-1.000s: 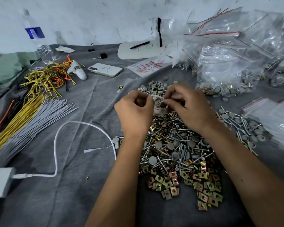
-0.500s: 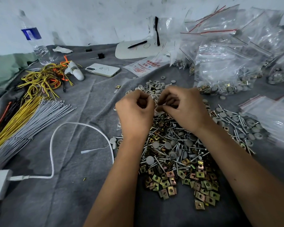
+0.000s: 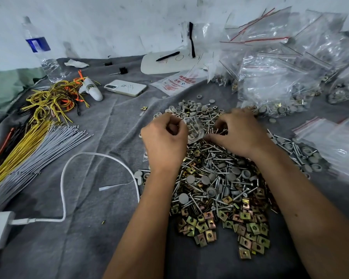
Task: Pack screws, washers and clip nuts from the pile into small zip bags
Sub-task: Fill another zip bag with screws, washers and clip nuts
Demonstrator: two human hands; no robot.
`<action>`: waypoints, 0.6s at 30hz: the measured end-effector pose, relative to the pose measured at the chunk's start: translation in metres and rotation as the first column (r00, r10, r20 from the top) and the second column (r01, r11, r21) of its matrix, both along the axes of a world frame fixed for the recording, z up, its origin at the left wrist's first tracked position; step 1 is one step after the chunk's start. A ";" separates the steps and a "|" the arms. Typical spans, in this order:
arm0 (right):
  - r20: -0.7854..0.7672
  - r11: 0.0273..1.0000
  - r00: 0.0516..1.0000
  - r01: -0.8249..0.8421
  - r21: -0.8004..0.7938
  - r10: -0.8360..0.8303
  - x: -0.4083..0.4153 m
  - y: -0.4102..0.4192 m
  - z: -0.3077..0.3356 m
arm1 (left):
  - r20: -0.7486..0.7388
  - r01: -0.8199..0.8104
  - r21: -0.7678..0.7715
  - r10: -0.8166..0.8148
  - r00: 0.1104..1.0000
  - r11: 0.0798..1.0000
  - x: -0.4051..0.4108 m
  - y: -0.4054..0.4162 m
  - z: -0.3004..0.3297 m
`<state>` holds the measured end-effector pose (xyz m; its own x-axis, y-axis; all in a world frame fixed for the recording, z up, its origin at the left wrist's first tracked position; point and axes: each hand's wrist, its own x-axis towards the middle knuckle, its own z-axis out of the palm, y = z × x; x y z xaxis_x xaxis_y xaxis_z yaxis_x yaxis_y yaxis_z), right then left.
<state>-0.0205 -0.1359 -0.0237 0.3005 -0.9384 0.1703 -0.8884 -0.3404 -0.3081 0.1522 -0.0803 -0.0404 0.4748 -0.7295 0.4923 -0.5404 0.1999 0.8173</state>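
The left hand (image 3: 165,140) is curled and pinches the top edge of a small zip bag (image 3: 193,127), holding it just above the far side of the pile (image 3: 220,178). A few grey bits already sit inside the bag. The right hand (image 3: 240,131) is close beside the bag, with its fingers bent down into the screws (image 3: 214,117). I think it is picking some up, but I cannot tell if it has any yet.

To do this part well, the left hand should keep the bag's mouth open and facing the right hand. The right hand should take only a few screws at a time and drop them in point first, so they do not poke the thin plastic or spill.

The bag is between the two hands, touching the left one. The gold clip nuts (image 3: 226,224) lie nearer the person, under the arms. Filled bags (image 3: 274,83) are heaped far off on the right of the table (image 3: 89,238).
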 end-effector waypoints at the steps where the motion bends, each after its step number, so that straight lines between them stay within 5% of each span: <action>1: 0.027 1.000 0.999 -0.018 -0.003 0.018 0.000 0.000 0.001 | -0.001 0.001 0.003 -0.001 1.000 1.000 0.000 0.000 0.000; 18: 0.391 0.989 0.920 0.039 -0.142 0.020 0.002 0.003 -0.005 | -0.088 -0.016 0.005 0.017 0.996 1.000 -0.001 0.002 0.003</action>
<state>-0.0186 -0.1329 -0.0291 0.1739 -0.8972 0.4060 -0.7109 -0.3997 -0.5787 0.1515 -0.0785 -0.0375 0.5282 -0.7233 0.4448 -0.4692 0.1880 0.8628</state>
